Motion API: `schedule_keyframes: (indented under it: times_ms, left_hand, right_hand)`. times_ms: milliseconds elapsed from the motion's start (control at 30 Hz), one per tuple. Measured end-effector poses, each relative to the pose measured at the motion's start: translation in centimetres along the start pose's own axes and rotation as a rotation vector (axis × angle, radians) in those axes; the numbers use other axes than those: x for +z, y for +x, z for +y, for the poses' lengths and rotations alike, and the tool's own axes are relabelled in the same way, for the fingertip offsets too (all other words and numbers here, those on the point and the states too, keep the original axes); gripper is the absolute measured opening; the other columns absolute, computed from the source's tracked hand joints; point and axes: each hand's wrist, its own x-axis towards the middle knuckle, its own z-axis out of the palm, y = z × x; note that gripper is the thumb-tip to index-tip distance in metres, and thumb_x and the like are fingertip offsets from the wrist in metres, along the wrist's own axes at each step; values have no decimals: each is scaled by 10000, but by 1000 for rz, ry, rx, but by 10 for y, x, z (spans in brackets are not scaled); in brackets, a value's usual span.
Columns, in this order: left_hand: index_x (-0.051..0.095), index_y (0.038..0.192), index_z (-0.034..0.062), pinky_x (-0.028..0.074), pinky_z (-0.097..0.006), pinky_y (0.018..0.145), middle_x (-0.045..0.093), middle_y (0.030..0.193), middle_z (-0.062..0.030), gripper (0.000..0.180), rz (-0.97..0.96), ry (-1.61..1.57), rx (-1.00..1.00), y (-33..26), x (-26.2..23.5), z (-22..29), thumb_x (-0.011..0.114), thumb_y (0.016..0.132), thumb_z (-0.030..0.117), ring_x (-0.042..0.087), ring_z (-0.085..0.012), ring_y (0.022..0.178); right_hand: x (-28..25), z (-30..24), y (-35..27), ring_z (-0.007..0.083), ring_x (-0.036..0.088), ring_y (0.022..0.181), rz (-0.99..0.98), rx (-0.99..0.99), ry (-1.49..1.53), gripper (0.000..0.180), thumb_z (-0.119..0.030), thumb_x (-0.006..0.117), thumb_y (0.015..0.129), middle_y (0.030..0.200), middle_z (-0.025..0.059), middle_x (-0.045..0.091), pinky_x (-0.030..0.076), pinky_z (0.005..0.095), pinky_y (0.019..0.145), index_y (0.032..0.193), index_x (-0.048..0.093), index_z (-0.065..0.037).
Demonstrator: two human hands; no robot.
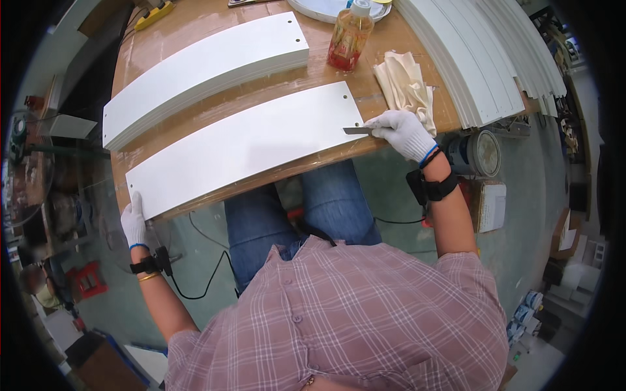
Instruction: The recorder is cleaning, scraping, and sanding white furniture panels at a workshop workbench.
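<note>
A long white board [241, 146] with small holes near its ends lies along the near edge of the table. At its left end my left hand [134, 220], in a white knitted glove, grips the edge. My right hand [405, 133], gloved the same way, is closed around a flat metal scraper [356, 131]. The scraper's grey blade points left over the board's right end, just below a hole; whether it touches the surface I cannot tell. Its handle is hidden in my fingers. Behind this board rests a stack of similar white boards [208, 58].
Beyond my right hand lie crumpled cream cloth gloves [405, 88], with a bottle of reddish contents [350, 39] behind them. Long white panels [466, 65] are stacked at the right. A paint bucket [486, 154] stands below the table's right side. A yellow power strip [154, 15] sits far left.
</note>
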Motion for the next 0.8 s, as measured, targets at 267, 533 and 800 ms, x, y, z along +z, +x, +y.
schedule_keyframes:
  times_ms: [267,533,800]
  left_hand:
    - [555,737,58,303,-247,321,462,520,-2,496,20,-20,-3,0,3,-2,566,884,532,414,-93,361]
    - [552,742,55,303,-252,321,462,524,-4,503,50,12,18,5,4,-9,568,878,540,418,-95,367]
    - [543,740,78,303,-250,321,456,516,5,506,55,29,-15,3,-1,-9,563,868,567,417,-92,361]
  right_hand:
    - [7,3,5,216,633,803,199,-125,52,211,-62,662,806,837,120,657,486,294,747,1013,695,-37]
    - [7,3,2,269,647,836,164,-101,-9,212,-67,672,799,903,143,671,500,316,775,1008,701,-59]
    - [7,-10,-11,201,643,792,82,-153,-59,197,-42,668,797,861,124,675,497,283,751,990,697,-24]
